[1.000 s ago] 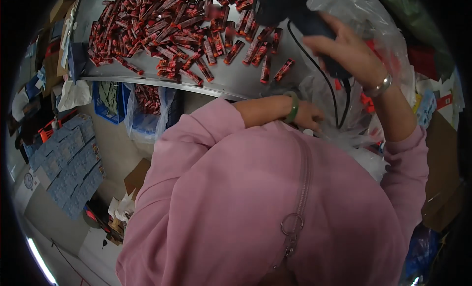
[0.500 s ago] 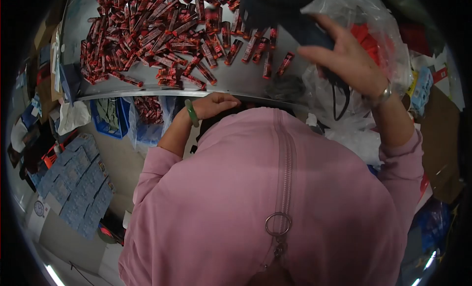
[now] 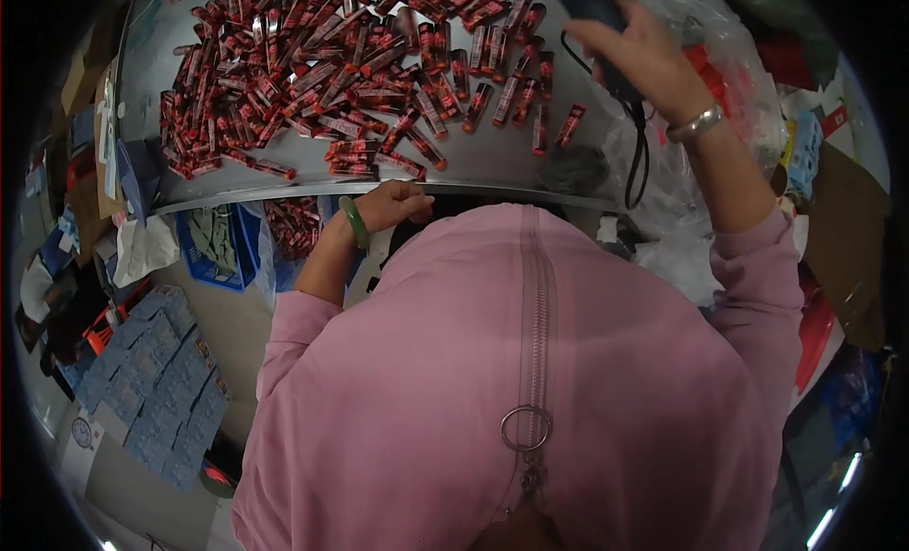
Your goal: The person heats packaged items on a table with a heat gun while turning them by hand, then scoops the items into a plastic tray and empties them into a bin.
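Note:
My right hand (image 3: 653, 63) is wrapped round the dark handle of what looks like a black hair dryer (image 3: 592, 2). Its head is partly cut off by the top of the view, and a black cord loop hangs below the handle. At the table's front edge rests my left hand (image 3: 390, 205), fingers loosely stretched and nothing seen in them; a green bangle circles the wrist. Small red tubes with printed labels (image 3: 312, 78) lie heaped on the grey metal table (image 3: 473, 158). Several looser ones, such as a single tube (image 3: 570, 125), lie nearer my right hand.
A dark grey crumpled wad (image 3: 575, 169) sits by the table edge. Clear plastic bags (image 3: 696, 172) bulge at the right. Below the left edge stand a blue crate (image 3: 220, 243) and a bag of more red tubes (image 3: 294, 224). Stacked blue boxes (image 3: 156, 381) are further left.
My right hand has moved up and slightly left with the hair dryer, whose head is now mostly out of view. My left hand has slid slightly left in view along the table edge.

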{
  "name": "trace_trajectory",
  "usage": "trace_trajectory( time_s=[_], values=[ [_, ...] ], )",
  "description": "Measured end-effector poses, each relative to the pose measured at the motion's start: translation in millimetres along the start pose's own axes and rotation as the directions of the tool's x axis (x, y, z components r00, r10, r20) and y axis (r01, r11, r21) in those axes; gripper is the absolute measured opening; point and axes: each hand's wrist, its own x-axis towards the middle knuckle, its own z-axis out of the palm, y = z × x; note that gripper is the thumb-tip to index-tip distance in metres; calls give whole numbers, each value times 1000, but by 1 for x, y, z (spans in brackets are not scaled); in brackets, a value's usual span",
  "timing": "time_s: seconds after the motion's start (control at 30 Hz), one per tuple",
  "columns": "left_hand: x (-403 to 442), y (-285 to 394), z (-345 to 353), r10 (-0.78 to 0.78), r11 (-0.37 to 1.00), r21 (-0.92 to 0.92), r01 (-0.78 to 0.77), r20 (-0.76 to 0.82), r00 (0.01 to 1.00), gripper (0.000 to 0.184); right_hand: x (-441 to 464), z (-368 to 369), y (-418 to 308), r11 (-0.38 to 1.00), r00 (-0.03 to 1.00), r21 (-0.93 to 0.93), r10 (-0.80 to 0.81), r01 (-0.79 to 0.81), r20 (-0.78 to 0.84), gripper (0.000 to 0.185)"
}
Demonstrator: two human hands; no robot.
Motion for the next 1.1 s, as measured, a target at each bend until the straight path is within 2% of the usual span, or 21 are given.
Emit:
trace_trajectory(
  time_s=[0.03, 0.13, 0.17, 0.2, 0.27, 0.3, 0.37, 0.4, 0.47, 0.5, 0.57, 0.6, 0.73, 0.77, 0.83, 0.87, 0.9, 0.97, 1.03, 1.07, 1.1],
  values=[
    [-2, -1, -4, 9, 999, -35, -9, -11, 1000, 33, -1, 0, -8, 1000, 1000, -4, -2, 2, -5, 47],
    [-6, -11, -15, 64, 998, -23, -66, -56, 996, 35, -5, -3, -40, 969, 960, 189, 195, -158, -200, 41],
    [-7, -17, -18, 67, 997, -22, -68, -55, 996, 35, -3, -9, -21, 991, 995, 113, 81, -75, -50, 46],
    [-7, -23, -21, 78, 997, -26, -79, -49, 996, 35, -13, -7, -5, 991, 995, 109, 80, -74, -54, 46],
    [-7, -33, -26, 90, 995, -34, -92, -42, 995, 35, -52, 17, -29, 978, 974, 43, 199, -204, 107, 54],
    [-7, -36, -28, 89, 996, -25, -90, -38, 995, 35, -57, 22, -28, 979, 975, 41, 197, -202, 106, 54],
    [-10, -39, -33, 87, 996, -13, -87, -35, 996, 35, -62, 31, -26, 965, 917, 69, 218, -254, 334, 53],
    [-11, -39, -34, 56, 998, 3, -56, -60, 997, 34, -58, 33, -29, 965, 918, 69, 217, -253, 333, 53],
    [-15, -40, -36, 29, 999, 20, -28, -90, 995, 32, -42, 36, -35, 993, 993, -18, 113, -113, 17, 51],
    [-17, -40, -37, 37, 999, -6, -38, -120, 992, 31, -24, 33, -28, 994, 994, -19, 109, -109, 17, 51],
    [-22, -40, -39, 49, 998, -32, -55, -165, 985, 30, 15, 25, -17, 994, 978, 106, 6, 17, -210, 52],
    [-23, -42, -40, 41, 998, -28, -47, -193, 980, 29, 19, 25, -19, 994, 979, 105, -9, 32, -205, 52],
    [-28, -46, -28, -1, 998, -65, -18, -274, 962, 28, 23, 40, -63, 981, 996, 185, -69, 58, 54, 49],
    [-26, -46, -24, 3, 998, -62, -22, -284, 959, 28, 24, 48, -55, 953, 953, 230, -240, 196, 184, 49],
    [-23, -51, -15, -42, 994, -106, 10, -313, 949, 30, 23, 62, -52, 982, 904, 164, -152, 93, 400, 48],
    [-21, -59, -8, -44, 994, -105, 11, -318, 947, 30, 26, 65, -48, 985, 904, 82, -173, 153, 390, 49],
    [-19, -66, -2, -30, 992, -125, -16, -356, 934, 31, 32, 68, -40, 984, 908, 83, -176, 156, 380, 49],
    [-16, -52, 9, 3, 994, -102, -51, -427, 904, 31, 50, 57, -22, 964, 937, 194, -230, 182, 263, 47],
    [-13, -51, 24, -4, 991, -119, -55, -445, 895, 30, 58, 36, -18, 966, 991, 260, -31, -4, 132, 41],
    [-4, -60, 29, -26, 984, -171, -54, -431, 902, 30, 61, 28, -9, 949, 989, 304, 49, -89, 137, 40],
    [-4, -48, 35, -10, 993, -109, -41, -431, 902, 30, 59, 16, 0, 919, 981, 355, 124, -171, 151, 39]
  ],
)
